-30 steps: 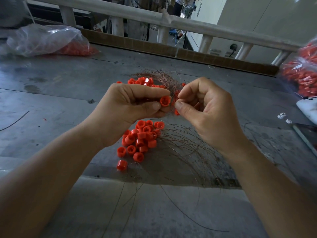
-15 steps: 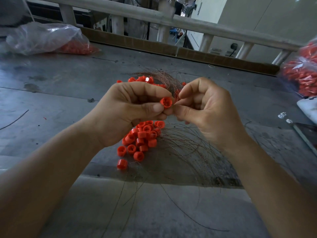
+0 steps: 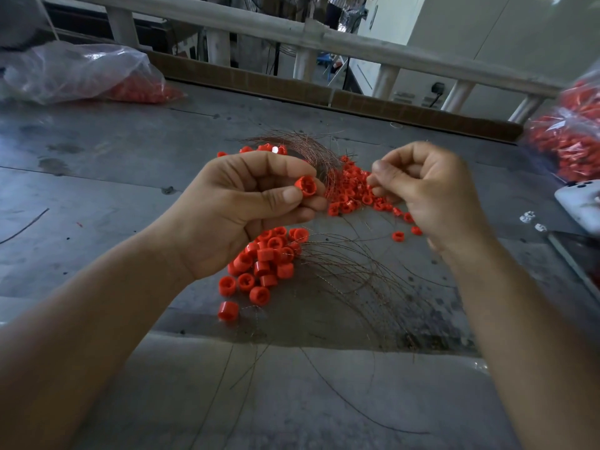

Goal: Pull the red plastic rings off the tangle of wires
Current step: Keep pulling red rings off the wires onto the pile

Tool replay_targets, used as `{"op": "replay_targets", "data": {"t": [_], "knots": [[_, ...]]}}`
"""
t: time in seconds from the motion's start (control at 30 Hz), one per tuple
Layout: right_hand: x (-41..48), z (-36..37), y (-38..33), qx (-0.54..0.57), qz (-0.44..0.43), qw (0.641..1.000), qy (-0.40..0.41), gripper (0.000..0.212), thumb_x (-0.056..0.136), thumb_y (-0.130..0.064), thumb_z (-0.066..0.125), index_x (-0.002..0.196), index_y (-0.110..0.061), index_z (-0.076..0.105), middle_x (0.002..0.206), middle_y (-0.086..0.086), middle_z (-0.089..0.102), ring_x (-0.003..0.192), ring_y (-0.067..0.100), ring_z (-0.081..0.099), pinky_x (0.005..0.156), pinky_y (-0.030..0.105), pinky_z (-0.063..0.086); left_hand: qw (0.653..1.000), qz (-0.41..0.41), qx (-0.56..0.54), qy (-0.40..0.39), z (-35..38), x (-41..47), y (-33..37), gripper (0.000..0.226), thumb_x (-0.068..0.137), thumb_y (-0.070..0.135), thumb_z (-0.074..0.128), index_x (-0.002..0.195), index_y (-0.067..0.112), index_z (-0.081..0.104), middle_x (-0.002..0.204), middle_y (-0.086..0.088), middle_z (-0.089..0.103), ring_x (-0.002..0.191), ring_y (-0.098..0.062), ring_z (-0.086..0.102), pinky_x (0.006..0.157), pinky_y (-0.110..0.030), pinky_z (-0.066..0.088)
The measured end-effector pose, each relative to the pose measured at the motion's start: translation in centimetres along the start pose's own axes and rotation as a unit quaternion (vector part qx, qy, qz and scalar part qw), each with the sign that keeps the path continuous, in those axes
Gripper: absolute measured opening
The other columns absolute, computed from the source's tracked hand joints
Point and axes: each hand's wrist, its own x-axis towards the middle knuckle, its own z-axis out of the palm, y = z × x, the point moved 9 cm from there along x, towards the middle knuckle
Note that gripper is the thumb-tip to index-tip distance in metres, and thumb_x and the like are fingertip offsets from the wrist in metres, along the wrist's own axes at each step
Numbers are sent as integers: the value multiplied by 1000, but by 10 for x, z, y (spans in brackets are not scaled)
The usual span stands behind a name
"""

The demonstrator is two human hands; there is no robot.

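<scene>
Right hand drawn away; left hand pinches red ring.

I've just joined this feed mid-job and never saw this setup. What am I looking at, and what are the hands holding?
No machine here: a person works bare-handed, and the single view comes from a camera on their head, looking down over both forearms. The left hand pinches one red ring. The right hand has its fingertips pinched together; anything in them is too thin to see. On the grey table lie a loose pile of rings, a tangle of wires with more rings among it, and a left bag and a right bag of red parts.
</scene>
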Motion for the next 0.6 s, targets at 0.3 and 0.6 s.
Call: {"op": "replay_targets", "data": {"t": [0.3,0.6], "knots": [[14,26,40,-301,-44,951,-59,19,83,-12,64,101,-16,69,84,-7,53,66,0,45,66,15,34,1000,-7,9,4,-1,-1,-1,23,66,1,58,76,13,75,76,-7,72,74,-15,70,63,-19,55],[20,35,55,-324,-39,943,-68,10,82,-13,65,91,-13,63,86,-4,56,68,2,46,67,17,33,1000,-10,16,-2,-1,1,-3,21,68,1,61,78,13,75,78,-7,72,75,-14,70,63,-18,54]]}}
